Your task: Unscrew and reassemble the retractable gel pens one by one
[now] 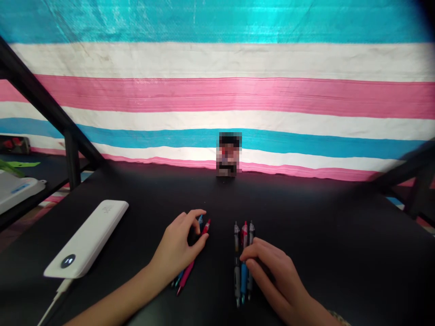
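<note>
My left hand rests over a small group of pens at the centre-left of the black table. Its thumb and index finger are apart, on either side of the red-tipped pink pen. A blue pen lies partly under the curled fingers. To the right, several click pens lie side by side: a grey one and one with a red top and blue grip among them. My right hand has its index finger and thumb tips close together at the blue-grip pen, with a clear-and-grey pen partly beneath its fingers.
A white power bank with a lit display and plugged-in cable lies at left. A pixelated upright object stands at the table's back edge. Black metal bars flank the table. Behind hangs a striped sheet.
</note>
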`<state>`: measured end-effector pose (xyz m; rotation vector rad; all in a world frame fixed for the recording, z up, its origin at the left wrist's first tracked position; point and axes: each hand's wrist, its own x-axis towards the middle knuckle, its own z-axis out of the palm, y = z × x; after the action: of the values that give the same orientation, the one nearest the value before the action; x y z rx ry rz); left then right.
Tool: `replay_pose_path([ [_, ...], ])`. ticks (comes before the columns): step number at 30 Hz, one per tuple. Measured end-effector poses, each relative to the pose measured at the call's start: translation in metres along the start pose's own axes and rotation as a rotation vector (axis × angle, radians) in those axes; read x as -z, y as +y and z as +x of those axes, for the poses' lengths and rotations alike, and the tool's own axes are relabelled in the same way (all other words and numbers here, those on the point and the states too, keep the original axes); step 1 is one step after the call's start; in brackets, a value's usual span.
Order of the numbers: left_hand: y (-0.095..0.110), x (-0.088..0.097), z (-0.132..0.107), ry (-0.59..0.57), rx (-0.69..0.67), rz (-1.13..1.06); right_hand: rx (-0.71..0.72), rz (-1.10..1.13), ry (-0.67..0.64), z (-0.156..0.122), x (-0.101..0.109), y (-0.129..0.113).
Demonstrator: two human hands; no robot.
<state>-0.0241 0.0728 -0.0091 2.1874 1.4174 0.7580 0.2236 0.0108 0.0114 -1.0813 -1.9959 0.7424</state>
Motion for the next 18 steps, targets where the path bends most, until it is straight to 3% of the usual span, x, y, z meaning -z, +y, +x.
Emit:
replay_pose_path([
  [4, -0.001, 0.004, 0.001, 0.019, -0.025, 0.029, 0.008, 0.006, 0.000, 0.001, 0.000, -0.001],
  [10, -0.009, 0.026, 0.015, 0.112, -0.017, 0.111, -0.008, 0.017, -0.003, 0.000, 0.001, -0.001],
  [12, -0.010, 0.030, 0.016, 0.057, -0.054, 0.139, -0.003, 0.018, -0.002, 0.000, 0.000, 0.000],
  [18, -0.006, 0.019, 0.002, -0.273, -0.290, 0.273, -0.005, 0.015, -0.002, 0.002, -0.001, 0.002],
])
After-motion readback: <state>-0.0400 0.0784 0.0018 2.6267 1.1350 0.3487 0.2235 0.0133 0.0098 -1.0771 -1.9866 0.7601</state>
